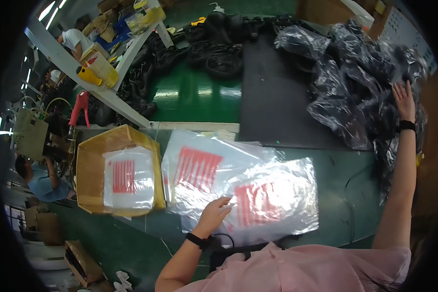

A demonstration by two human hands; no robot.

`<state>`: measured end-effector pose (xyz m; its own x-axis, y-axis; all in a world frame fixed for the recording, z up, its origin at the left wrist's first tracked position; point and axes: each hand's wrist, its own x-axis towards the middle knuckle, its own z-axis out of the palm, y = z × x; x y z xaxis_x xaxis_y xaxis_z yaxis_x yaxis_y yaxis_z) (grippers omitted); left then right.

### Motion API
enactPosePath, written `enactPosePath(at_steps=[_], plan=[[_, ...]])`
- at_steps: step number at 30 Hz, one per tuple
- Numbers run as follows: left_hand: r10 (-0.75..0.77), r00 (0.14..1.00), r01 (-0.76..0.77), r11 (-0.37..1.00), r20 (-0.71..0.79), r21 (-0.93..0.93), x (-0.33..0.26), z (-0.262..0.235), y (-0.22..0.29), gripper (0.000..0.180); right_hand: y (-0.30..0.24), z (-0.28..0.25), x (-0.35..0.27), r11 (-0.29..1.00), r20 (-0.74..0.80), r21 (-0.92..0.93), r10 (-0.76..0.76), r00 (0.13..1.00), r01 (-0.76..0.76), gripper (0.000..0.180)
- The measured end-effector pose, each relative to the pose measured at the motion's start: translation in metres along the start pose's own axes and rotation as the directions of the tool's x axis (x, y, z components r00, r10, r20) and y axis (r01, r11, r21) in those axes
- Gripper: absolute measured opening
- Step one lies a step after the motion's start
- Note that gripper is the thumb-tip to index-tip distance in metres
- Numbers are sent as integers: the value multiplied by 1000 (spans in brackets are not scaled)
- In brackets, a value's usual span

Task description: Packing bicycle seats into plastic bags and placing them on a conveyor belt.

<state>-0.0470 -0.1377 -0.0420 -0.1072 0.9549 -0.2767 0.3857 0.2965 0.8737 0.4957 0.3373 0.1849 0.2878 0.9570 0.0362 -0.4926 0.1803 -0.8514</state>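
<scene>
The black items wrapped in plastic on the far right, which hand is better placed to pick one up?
The right hand. It is stretched out and already rests on the pile of plastic-wrapped black items. The left hand is far from them, with its fingers on the clear bags with red print near the body.

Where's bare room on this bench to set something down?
Free: the black mat left of the bagged pile, and green tabletop between mat and black parts. Crowded: clear printed bags under the left hand; right hand on the pile.
</scene>
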Motion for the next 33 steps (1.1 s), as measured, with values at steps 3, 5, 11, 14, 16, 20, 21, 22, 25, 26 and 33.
enactPosePath(at_steps=[3,5,11,14,16,20,21,22,25,26,33], plan=[[-26,994,20,998,-102,-60,8,-38,-54,33,108,103,-11,681,545,-615,2,839,398,29],[-100,983,68,977,-152,-200,10,-55,-74,29,209,262,-126,649,506,-723,261,822,238,32],[149,978,-162,984,-148,-77,12,-78,-123,21,525,503,-297,514,958,-225,273,91,828,58],[135,978,-149,985,-156,-82,11,-81,-126,18,620,568,-362,473,844,-206,529,-89,857,73],[95,983,-114,986,-155,-121,14,-84,-126,18,655,581,-389,420,839,-178,537,-86,890,76],[48,988,-79,975,-148,-209,14,-90,-121,16,673,593,-387,443,879,-29,439,-189,896,80],[38,993,-65,968,-116,-243,14,-90,-122,19,673,598,-385,443,874,-32,447,-189,896,80],[37,993,-64,966,-113,-250,14,-89,-124,19,672,603,-383,439,876,46,415,-247,897,82],[83,987,-119,951,-136,-285,13,-89,-129,18,642,637,-371,396,807,210,447,-387,894,79],[64,989,-103,948,-137,-300,13,-92,-126,18,631,651,-370,364,795,265,442,-416,893,76],[36,978,-105,937,-207,-332,11,-88,-126,15,582,675,-374,259,766,311,502,-403,914,66]])
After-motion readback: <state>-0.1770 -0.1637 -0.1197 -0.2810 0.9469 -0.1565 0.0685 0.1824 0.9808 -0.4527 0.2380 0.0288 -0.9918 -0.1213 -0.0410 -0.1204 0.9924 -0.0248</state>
